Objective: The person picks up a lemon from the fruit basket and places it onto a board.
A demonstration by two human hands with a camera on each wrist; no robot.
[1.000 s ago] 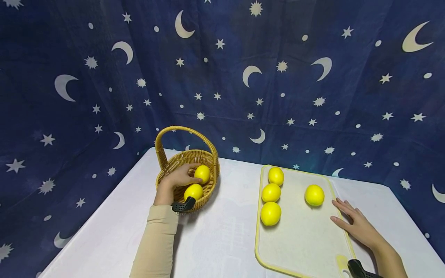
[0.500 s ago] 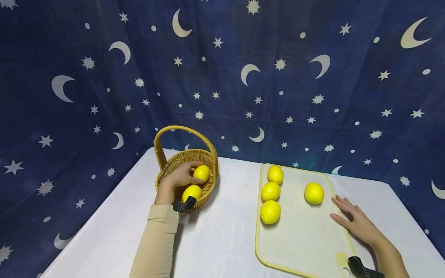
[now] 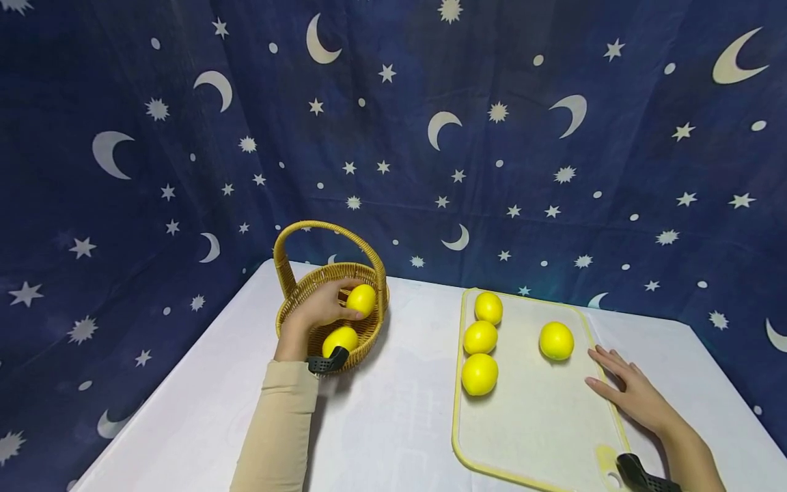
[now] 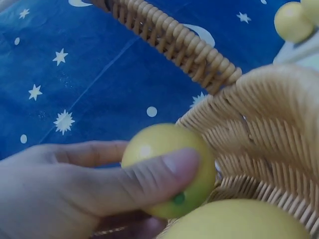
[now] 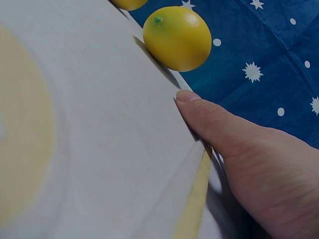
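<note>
My left hand (image 3: 322,305) reaches into a wicker basket (image 3: 284,272) and grips a yellow lemon (image 3: 361,301) between thumb and fingers. In the left wrist view the thumb lies across this lemon (image 4: 169,142), above a green spot on it. A second lemon (image 3: 340,339) lies lower in the basket, partly behind the wrist strap. My right hand (image 3: 639,395) rests with fingers extended on the right edge of a white cutting board (image 3: 541,424) with a yellow rim. Just left of its fingertips sits a single lemon (image 3: 556,341), seen also in the right wrist view.
Three lemons line the board's left side: a far one (image 3: 488,308), a middle one (image 3: 480,337) and a near one (image 3: 479,374). The basket's tall handle (image 3: 328,227) arches over its opening. Behind the white table (image 3: 393,410) hangs a dark blue cloth (image 3: 393,137) with moons and stars.
The left hand has lifted the gripped lemon slightly, up and to the right within the basket. The right hand has stayed in place on the board's edge.
</note>
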